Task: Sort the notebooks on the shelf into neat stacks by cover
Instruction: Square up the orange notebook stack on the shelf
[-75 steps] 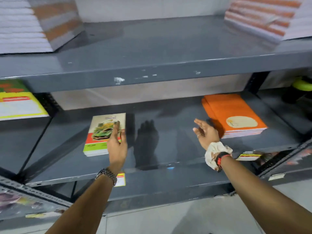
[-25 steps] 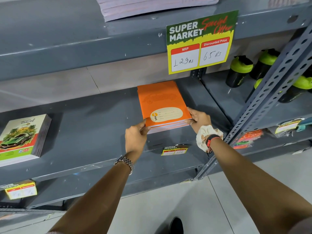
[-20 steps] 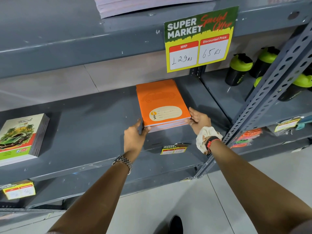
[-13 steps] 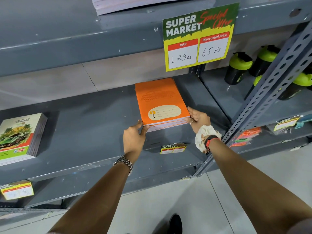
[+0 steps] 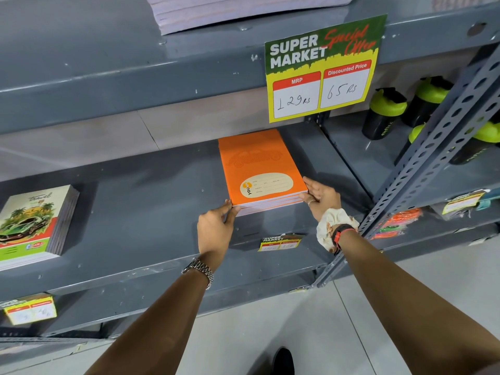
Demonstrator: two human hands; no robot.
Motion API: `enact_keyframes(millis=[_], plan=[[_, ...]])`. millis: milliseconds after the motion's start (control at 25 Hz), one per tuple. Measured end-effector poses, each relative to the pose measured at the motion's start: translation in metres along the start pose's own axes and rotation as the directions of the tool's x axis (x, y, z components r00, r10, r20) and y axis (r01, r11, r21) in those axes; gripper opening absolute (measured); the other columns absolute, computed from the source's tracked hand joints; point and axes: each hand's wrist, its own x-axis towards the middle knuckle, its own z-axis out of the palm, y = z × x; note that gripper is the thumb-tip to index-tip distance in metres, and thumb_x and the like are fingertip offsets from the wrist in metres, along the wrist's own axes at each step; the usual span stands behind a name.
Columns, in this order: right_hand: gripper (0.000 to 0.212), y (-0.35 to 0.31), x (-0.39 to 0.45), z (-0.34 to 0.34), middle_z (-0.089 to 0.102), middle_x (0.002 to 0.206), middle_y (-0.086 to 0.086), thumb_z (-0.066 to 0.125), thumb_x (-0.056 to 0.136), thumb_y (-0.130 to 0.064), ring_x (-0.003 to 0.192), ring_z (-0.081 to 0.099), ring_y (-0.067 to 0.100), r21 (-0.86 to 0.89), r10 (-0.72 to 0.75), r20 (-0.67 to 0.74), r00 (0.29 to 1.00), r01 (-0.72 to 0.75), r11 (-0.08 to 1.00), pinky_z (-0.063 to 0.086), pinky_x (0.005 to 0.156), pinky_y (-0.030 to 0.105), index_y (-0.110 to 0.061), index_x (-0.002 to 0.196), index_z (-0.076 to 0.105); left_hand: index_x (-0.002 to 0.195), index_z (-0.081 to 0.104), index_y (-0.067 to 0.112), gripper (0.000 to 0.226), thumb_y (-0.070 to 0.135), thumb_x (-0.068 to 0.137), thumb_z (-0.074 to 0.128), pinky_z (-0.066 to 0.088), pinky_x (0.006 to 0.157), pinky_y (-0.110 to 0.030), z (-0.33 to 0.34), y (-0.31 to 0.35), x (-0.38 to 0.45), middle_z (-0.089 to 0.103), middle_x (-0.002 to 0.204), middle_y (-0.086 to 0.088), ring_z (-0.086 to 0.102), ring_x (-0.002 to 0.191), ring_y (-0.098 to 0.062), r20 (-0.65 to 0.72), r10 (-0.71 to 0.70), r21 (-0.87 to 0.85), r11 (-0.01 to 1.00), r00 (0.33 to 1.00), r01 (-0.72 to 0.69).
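A stack of orange notebooks (image 5: 257, 161) with an oval name label lies on the grey middle shelf (image 5: 151, 201). My left hand (image 5: 216, 226) presses against the stack's near left corner. My right hand (image 5: 320, 197) lies flat against its near right corner, fingers extended. Neither hand closes around the stack; both touch its edges. A second stack of notebooks with a green car cover (image 5: 29, 223) lies at the far left of the same shelf, apart from both hands.
A yellow and green price sign (image 5: 324, 71) hangs from the upper shelf edge above the orange stack. Pale notebooks (image 5: 243, 12) sit on the top shelf. Black bottles with green lids (image 5: 387, 112) stand in the right bay behind a perforated upright (image 5: 422, 169).
Three seconds ago my hands were spread between the two stacks; since then I turned right and both hands came onto the orange stack's near corners, pushing it slightly back.
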Motion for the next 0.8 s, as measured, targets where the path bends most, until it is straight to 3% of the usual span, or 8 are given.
enact_keyframes(millis=[120, 200, 320, 400, 600, 800], plan=[[0.051, -0.001, -0.002, -0.003, 0.058, 0.132, 0.011, 0.057, 0.086, 0.004, 0.124, 0.054, 0.022, -0.03, -0.018, 0.037, 0.999, 0.019, 0.999, 0.038, 0.11, 0.036, -0.008, 0.134, 0.045, 0.125, 0.057, 0.022, 0.046, 0.041, 0.083, 0.06, 0.058, 0.08, -0.035, -0.001, -0.005, 0.001, 0.074, 0.084, -0.01, 0.066, 0.067, -0.016, 0.056, -0.004, -0.053, 0.999, 0.998, 0.007], [0.051, -0.001, -0.003, -0.004, 0.059, 0.131, 0.011, 0.056, 0.086, 0.006, 0.122, 0.054, 0.019, -0.084, -0.068, 0.056, 0.996, 0.072, 0.994, 0.036, 0.108, 0.028, -0.01, 0.133, 0.046, 0.134, 0.047, 0.021, 0.055, 0.035, 0.084, 0.062, 0.055, 0.086, -0.036, -0.002, -0.003, 0.002, 0.072, 0.109, -0.009, 0.07, 0.084, -0.019, 0.096, 0.034, -0.045, 0.999, 0.995, -0.03], [0.042, 0.002, -0.001, -0.005, 0.06, 0.128, 0.013, 0.058, 0.085, 0.004, 0.118, 0.057, 0.019, -0.265, -0.183, 0.031, 0.983, 0.185, 0.947, 0.035, 0.095, 0.008, -0.011, 0.125, 0.056, 0.129, 0.053, 0.019, 0.046, 0.026, 0.084, 0.063, 0.056, 0.087, -0.033, -0.004, -0.001, 0.007, 0.057, 0.13, -0.002, 0.069, 0.096, -0.022, 0.089, 0.164, 0.028, 0.986, 0.982, -0.167], [0.038, 0.003, 0.0, -0.004, 0.06, 0.127, 0.016, 0.059, 0.085, 0.004, 0.113, 0.058, 0.016, -0.285, -0.194, 0.02, 0.981, 0.192, 0.939, 0.034, 0.085, -0.003, -0.01, 0.121, 0.06, 0.122, 0.059, 0.017, 0.04, 0.023, 0.083, 0.064, 0.055, 0.085, -0.03, -0.006, -0.001, 0.011, 0.058, 0.129, -0.004, 0.07, 0.093, -0.022, 0.1, 0.183, 0.049, 0.981, 0.978, -0.188], [0.035, 0.003, 0.003, -0.004, 0.062, 0.123, 0.017, 0.059, 0.085, 0.003, 0.117, 0.058, 0.023, -0.287, -0.177, 0.008, 0.984, 0.172, 0.942, 0.032, 0.094, 0.008, -0.009, 0.118, 0.062, 0.117, 0.063, 0.015, 0.036, 0.02, 0.082, 0.066, 0.052, 0.092, -0.03, -0.009, 0.0, 0.012, 0.068, 0.117, -0.008, 0.069, 0.097, -0.022, 0.099, 0.151, 0.008, 0.988, 0.983, -0.153], [0.035, 0.002, 0.003, -0.003, 0.061, 0.124, 0.019, 0.059, 0.085, 0.005, 0.118, 0.057, 0.024, -0.276, -0.167, 0.005, 0.986, 0.162, 0.947, 0.027, 0.091, 0.001, -0.006, 0.118, 0.061, 0.118, 0.062, 0.016, 0.037, 0.022, 0.082, 0.066, 0.055, 0.087, -0.03, -0.009, -0.003, 0.015, 0.072, 0.109, -0.008, 0.07, 0.088, -0.023, 0.104, 0.152, 0.011, 0.988, 0.983, -0.154]])
